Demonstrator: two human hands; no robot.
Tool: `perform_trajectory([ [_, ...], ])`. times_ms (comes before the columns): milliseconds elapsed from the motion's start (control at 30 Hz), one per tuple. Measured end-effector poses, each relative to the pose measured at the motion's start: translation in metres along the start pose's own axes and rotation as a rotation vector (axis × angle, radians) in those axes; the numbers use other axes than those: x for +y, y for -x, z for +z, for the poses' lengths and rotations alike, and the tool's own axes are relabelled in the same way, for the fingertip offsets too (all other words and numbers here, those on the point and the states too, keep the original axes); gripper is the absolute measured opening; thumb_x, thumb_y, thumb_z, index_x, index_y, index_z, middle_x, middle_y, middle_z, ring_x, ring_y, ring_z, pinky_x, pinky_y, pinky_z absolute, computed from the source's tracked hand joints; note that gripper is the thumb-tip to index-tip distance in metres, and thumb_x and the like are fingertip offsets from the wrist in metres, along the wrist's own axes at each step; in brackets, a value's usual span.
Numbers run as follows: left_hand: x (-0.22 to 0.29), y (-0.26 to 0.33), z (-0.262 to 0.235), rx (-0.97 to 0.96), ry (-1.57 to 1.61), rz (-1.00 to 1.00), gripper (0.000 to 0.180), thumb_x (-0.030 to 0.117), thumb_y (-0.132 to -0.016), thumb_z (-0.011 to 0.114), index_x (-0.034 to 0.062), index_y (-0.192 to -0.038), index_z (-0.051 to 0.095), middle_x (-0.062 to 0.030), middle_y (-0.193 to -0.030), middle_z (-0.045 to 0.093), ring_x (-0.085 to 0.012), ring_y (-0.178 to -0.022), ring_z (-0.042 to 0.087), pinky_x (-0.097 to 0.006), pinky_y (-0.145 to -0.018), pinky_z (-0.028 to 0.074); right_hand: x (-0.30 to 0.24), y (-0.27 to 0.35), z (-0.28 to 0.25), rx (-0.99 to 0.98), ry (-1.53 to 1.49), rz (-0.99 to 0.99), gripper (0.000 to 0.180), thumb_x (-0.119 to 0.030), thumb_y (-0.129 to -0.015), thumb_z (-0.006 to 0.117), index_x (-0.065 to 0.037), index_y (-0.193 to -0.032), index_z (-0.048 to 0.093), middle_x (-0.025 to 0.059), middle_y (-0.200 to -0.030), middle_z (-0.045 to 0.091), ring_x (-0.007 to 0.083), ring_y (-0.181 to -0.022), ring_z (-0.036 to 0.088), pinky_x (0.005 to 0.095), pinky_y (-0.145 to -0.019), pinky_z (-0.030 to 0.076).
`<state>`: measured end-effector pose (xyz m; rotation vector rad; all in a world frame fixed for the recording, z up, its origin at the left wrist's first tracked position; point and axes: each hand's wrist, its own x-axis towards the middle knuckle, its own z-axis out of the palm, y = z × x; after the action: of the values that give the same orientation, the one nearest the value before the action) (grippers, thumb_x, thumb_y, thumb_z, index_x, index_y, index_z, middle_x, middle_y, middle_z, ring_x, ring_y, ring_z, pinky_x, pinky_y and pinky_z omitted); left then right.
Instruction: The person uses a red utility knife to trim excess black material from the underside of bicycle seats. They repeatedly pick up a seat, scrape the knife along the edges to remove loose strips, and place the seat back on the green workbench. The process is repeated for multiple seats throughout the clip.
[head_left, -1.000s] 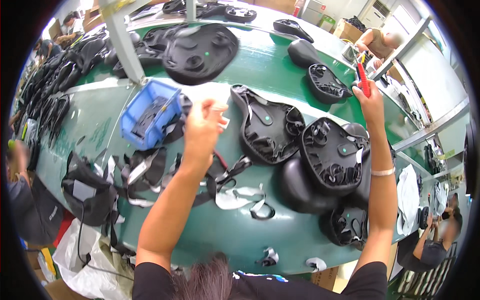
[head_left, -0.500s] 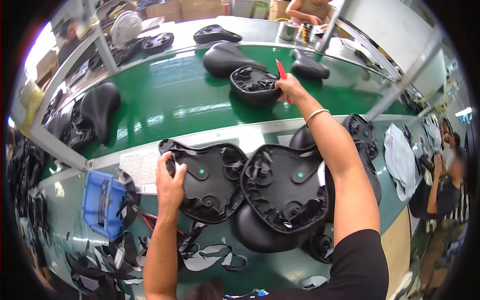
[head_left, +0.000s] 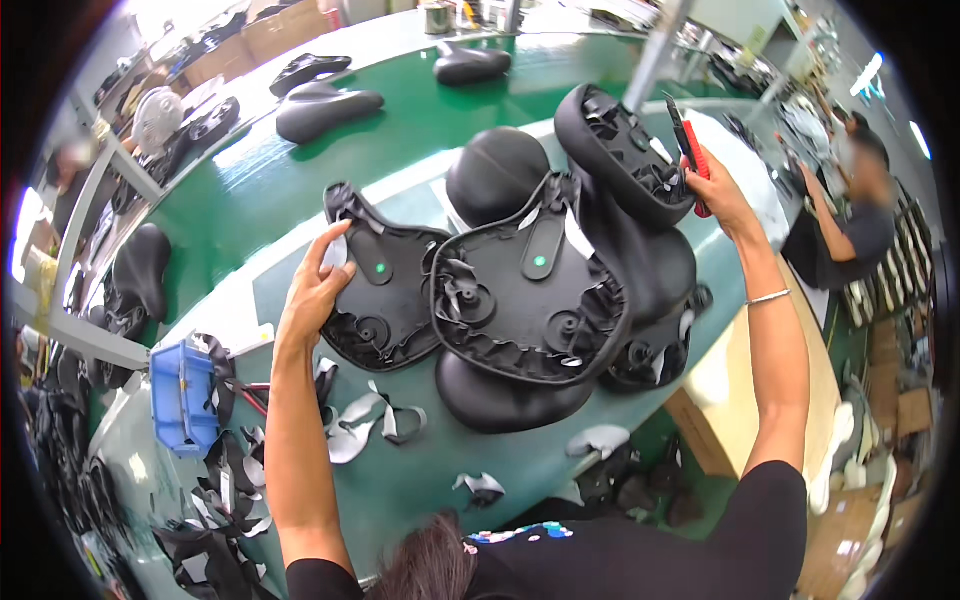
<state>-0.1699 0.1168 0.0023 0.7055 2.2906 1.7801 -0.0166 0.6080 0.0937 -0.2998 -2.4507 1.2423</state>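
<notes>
My right hand (head_left: 722,200) is closed round a red utility knife (head_left: 694,160), its blade end pointing up. The same hand grips the edge of a black bicycle saddle (head_left: 640,150), tilted so its hollow underside shows, above the pile at the right. My left hand (head_left: 312,285) pinches the rim of another upturned saddle (head_left: 385,285), with a pale bit by the fingers. Beside that one, a larger upturned saddle (head_left: 530,290) with gathered cover edges rests on a smooth black saddle (head_left: 515,400). More saddles lie behind and to its right.
A blue bin (head_left: 184,400) stands at the left, with red-handled pliers (head_left: 248,395) beside it. Scrap strips (head_left: 365,425) litter the near bench. Beyond, a green conveyor (head_left: 250,195) carries several saddles. Metal posts (head_left: 655,55) rise at its edge. A person (head_left: 860,200) sits at the right.
My right hand has brought the saddle from the conveyor over to the right-hand pile, still holding the knife. My left hand stays at its saddle's rim. The view has turned right.
</notes>
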Motion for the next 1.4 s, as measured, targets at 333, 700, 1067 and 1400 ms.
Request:
perform_trajectory([
  [333, 0.075, 0.067, 0.101, -0.268, -0.004, 0.135, 0.046, 0.010, -0.081, 0.059, 0.0160, -0.126, 0.055, -0.0144, -0.147, 0.033, -0.0276, -0.130, 0.038, -0.041, -0.108, 0.028, 0.021, 0.198, -0.033, 0.137, -0.255, 0.089, 0.036, -0.020, -0.083, 0.061, -0.004, -0.113, 0.052, -0.0040, -0.094, 0.053, 0.0052, -0.081, 0.049, 0.0191, -0.065, 0.039],
  [700, 0.120, 0.215, 0.216, -0.211, -0.052, 0.597, 0.041, -0.002, -0.071, 0.058, 0.0179, -0.106, 0.061, -0.0229, -0.136, 0.042, -0.0392, -0.094, 0.060, -0.045, -0.080, 0.049, 0.073, 0.347, -0.150, -0.050, -0.083, 0.428, 0.052, -0.005, -0.075, 0.062, 0.000, -0.125, 0.051, 0.0086, -0.119, 0.059, 0.0161, -0.112, 0.052, 0.0278, -0.096, 0.040],
  [1067, 0.038, 0.267, 0.279, -1.002, 0.122, 0.651, 0.031, 0.025, -0.086, 0.059, 0.0055, -0.110, 0.057, -0.0157, -0.124, 0.054, -0.0320, -0.119, 0.049, -0.045, -0.094, 0.041, 0.012, 0.389, -0.138, -0.477, 0.185, 0.776, 0.033, 0.003, -0.064, 0.071, 0.000, -0.097, 0.068, 0.0012, -0.089, 0.065, 0.0105, -0.082, 0.056, 0.0241, -0.075, 0.045],
  [1400, 0.070, 0.220, 0.206, -0.738, 0.124, 0.213, 0.022, 0.023, -0.088, 0.056, 0.0047, -0.099, 0.060, -0.0119, -0.090, 0.063, -0.0287, -0.083, 0.062, -0.038, -0.074, 0.048, -0.033, 0.272, 0.030, -0.351, -0.555, 0.239, 0.054, -0.053, -0.087, 0.056, -0.004, -0.109, 0.050, 0.0028, -0.072, 0.053, 0.0115, -0.055, 0.051, 0.0236, -0.048, 0.043],
])
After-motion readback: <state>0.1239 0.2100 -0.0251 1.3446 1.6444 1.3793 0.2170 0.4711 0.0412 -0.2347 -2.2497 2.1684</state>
